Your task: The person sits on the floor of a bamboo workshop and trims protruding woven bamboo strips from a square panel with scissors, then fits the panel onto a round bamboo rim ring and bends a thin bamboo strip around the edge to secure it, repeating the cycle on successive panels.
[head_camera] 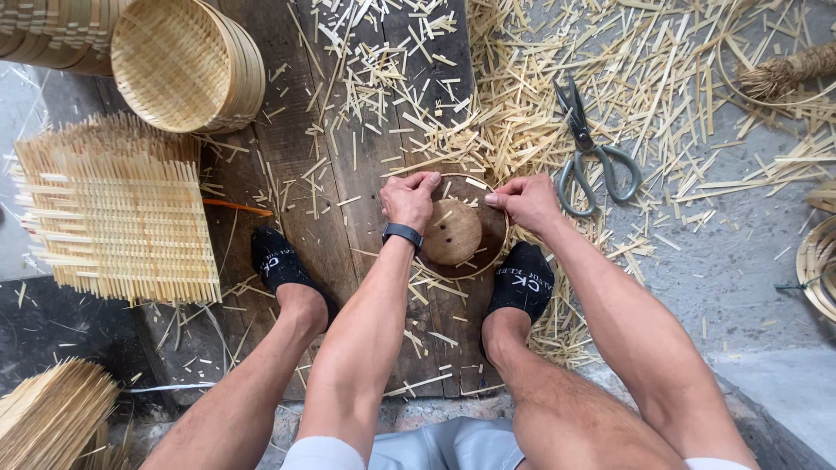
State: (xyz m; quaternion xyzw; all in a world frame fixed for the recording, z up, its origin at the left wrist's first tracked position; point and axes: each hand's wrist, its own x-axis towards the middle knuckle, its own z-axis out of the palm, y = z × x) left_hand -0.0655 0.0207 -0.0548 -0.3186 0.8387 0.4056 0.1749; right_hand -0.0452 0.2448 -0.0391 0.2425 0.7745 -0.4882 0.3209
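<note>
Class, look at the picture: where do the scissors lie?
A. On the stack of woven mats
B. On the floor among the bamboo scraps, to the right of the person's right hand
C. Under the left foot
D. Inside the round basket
B: the scissors lie on the scrap-strewn floor just right of the right hand, which grips the round wooden mould.

**Occluded and Cropped Items**

The left hand [407,198] and right hand [525,200] cover the far rim of the round wooden mould [456,233]; fingertip contact there cannot be verified. The stacked baskets [52,35], bamboo strip bundle [48,418] and coiled hoops [819,265] are cut off by the picture edges.
</note>
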